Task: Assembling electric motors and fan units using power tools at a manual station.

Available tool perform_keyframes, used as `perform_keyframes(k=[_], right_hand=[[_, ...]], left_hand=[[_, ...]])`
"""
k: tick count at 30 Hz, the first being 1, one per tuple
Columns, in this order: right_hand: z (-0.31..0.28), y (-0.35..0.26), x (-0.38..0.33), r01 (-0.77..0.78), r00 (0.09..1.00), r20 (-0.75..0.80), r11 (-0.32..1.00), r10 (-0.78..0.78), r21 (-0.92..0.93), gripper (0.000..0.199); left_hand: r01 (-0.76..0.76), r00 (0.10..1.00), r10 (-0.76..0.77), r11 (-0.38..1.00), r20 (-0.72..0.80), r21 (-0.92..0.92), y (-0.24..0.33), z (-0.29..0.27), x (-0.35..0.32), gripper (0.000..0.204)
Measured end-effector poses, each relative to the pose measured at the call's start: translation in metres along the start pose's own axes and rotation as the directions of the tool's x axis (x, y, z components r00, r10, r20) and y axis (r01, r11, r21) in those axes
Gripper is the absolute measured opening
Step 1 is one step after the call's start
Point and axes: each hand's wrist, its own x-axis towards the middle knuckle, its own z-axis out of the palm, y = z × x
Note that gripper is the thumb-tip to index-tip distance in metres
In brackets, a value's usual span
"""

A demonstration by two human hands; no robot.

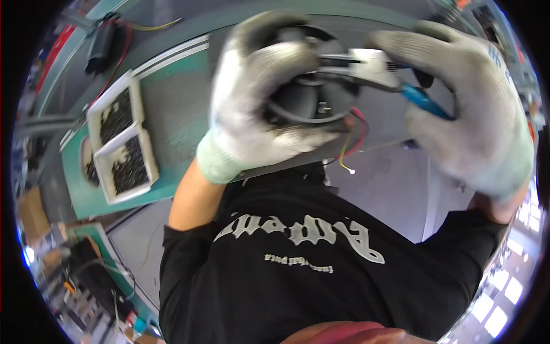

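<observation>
At the left of the frame, two white rectangular trays filled with small dark screws [121, 144] sit on a green work mat [177, 103]. Just right of them, in the upper middle, the left hand [258, 97] in a grey knitted glove is clamped around a round black plastic fan with a dark hub [312, 94], fingers curled over its rim. Red, yellow and black wires [352, 143] hang from the fan's lower right side. At the upper right, the right hand [470, 109], gloved alike, is closed on a blue-handled tool with a pale metal head [395, 77], whose head touches the fan's upper edge. Below lies a black printed shirt [298, 269].
</observation>
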Motion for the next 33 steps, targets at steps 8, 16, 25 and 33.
perform_keyframes(k=[8,16,25,33], right_hand=[[0.018,0.081,0.025,0.386,0.919,-0.049,0.919,-0.39,-0.084,0.041],[0.159,0.129,-0.011,-0.096,0.794,-0.573,0.973,0.203,0.212,0.04],[0.193,0.094,-0.058,-0.109,0.907,-0.358,0.945,0.221,0.308,0.068],[0.201,0.037,-0.039,0.125,0.966,-0.24,0.634,0.098,0.763,0.097]], left_hand=[[0.062,0.996,-0.063,0.998,-0.067,-0.009,0.007,0.011,0.002,0.066],[0.086,0.996,-0.085,0.996,-0.024,0.029,0.017,0.014,0.0,0.067],[0.203,0.975,-0.21,0.975,-0.068,-0.095,0.009,0.007,-0.007,0.09],[0.122,0.992,-0.119,0.969,0.029,-0.217,0.0,0.007,-0.004,0.093]])
